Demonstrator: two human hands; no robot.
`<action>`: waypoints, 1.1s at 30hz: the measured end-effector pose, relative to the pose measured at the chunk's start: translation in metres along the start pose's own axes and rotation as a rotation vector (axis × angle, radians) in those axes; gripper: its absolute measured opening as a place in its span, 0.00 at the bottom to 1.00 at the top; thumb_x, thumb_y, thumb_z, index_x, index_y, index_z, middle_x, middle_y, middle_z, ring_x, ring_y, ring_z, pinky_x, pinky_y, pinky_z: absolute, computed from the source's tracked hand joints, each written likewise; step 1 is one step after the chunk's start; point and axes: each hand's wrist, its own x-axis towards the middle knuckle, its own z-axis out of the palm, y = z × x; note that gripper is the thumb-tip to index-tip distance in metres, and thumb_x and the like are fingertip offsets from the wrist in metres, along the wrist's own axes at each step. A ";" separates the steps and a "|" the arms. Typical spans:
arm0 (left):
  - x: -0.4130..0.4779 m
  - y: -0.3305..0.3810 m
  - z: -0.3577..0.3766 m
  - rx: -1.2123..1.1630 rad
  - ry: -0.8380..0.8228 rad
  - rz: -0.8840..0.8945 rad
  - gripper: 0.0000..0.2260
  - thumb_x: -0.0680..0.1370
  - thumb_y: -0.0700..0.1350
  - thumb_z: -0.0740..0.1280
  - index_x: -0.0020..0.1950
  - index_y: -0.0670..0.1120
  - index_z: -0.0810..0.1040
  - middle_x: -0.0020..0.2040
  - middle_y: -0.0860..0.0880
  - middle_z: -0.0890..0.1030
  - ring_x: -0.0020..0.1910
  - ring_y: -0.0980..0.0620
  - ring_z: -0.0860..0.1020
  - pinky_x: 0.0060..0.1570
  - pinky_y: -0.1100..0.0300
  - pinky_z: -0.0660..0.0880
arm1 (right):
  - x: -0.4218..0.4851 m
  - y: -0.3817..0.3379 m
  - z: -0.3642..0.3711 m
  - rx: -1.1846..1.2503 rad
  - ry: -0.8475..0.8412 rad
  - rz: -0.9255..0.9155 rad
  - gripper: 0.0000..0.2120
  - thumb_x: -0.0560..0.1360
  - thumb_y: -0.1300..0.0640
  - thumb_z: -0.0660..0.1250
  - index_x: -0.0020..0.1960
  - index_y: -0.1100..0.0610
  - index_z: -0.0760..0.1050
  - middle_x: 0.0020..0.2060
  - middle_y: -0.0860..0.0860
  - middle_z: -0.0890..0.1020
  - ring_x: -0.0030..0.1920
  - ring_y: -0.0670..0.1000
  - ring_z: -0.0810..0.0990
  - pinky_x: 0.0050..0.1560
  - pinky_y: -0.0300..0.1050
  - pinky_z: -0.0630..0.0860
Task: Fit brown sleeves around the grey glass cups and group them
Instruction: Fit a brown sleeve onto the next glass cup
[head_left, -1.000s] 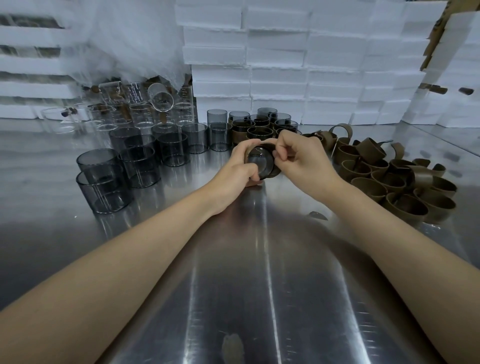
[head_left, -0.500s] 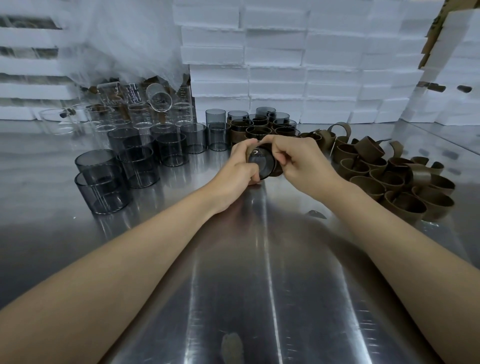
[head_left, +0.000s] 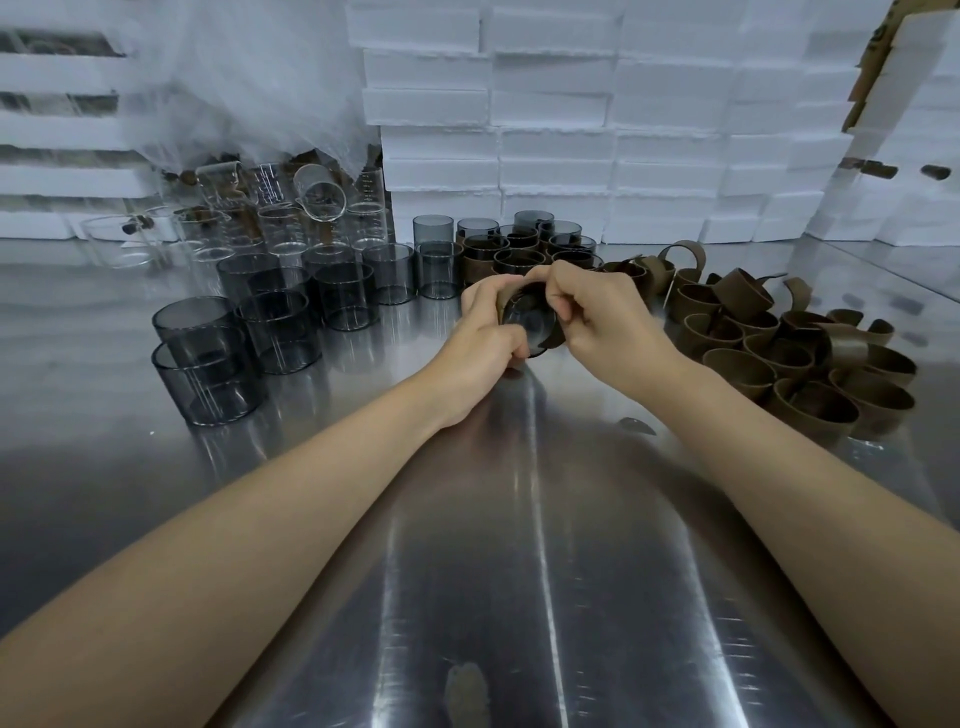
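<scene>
Change since a second earlier: hardly any. We saw both hands stay at the same spot, the right fingers shift slightly along the sleeve's edge, and the piles stay unmoved.
Cup in hand: one grey glass cup (head_left: 529, 326) was held between both hands, clear of the steel table (head_left: 519, 561), tilted with a round end toward the camera.
Sleeve: a brown sleeve (head_left: 555, 340) lay round that cup, showing at its left and lower right. We could not tell whether it was fully seated.
Left hand (head_left: 485, 340): fingers were curled round the cup's left side, gripping it.
Right hand (head_left: 597, 319): thumb and fingers pinched the sleeve at the cup's top and right side.
Done: a cluster of sleeved cups (head_left: 511, 252) stood just behind the hands, packed close together.
Left to do: many bare grey cups (head_left: 234, 343) stood to the left, and a heap of loose sleeves (head_left: 779, 358) lay to the right.
Progress: we judged it roughly midway, since the bare cups looked at least as many as the finished ones.
Background: clear beakers (head_left: 291, 218) stood behind the bare cups, and white foam boxes (head_left: 571, 130) were stacked at the back.
</scene>
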 end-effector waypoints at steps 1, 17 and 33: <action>0.001 -0.001 0.000 0.006 0.001 0.005 0.27 0.72 0.29 0.58 0.67 0.51 0.69 0.66 0.49 0.62 0.63 0.41 0.72 0.55 0.43 0.77 | -0.001 0.000 0.000 -0.002 0.005 0.016 0.15 0.69 0.76 0.58 0.39 0.57 0.64 0.34 0.57 0.75 0.41 0.54 0.79 0.36 0.47 0.66; 0.007 -0.008 -0.008 -0.227 -0.001 -0.035 0.22 0.74 0.39 0.65 0.68 0.50 0.69 0.71 0.42 0.68 0.58 0.49 0.79 0.48 0.57 0.78 | -0.005 -0.010 0.023 0.183 0.001 0.200 0.20 0.81 0.57 0.60 0.72 0.51 0.66 0.57 0.42 0.76 0.53 0.34 0.74 0.60 0.28 0.67; 0.008 -0.009 -0.016 -0.171 -0.003 -0.093 0.35 0.59 0.35 0.61 0.65 0.52 0.67 0.61 0.43 0.73 0.52 0.50 0.74 0.42 0.60 0.73 | -0.002 -0.008 0.016 0.151 0.071 0.207 0.22 0.76 0.70 0.58 0.67 0.57 0.75 0.50 0.47 0.81 0.43 0.36 0.78 0.48 0.26 0.70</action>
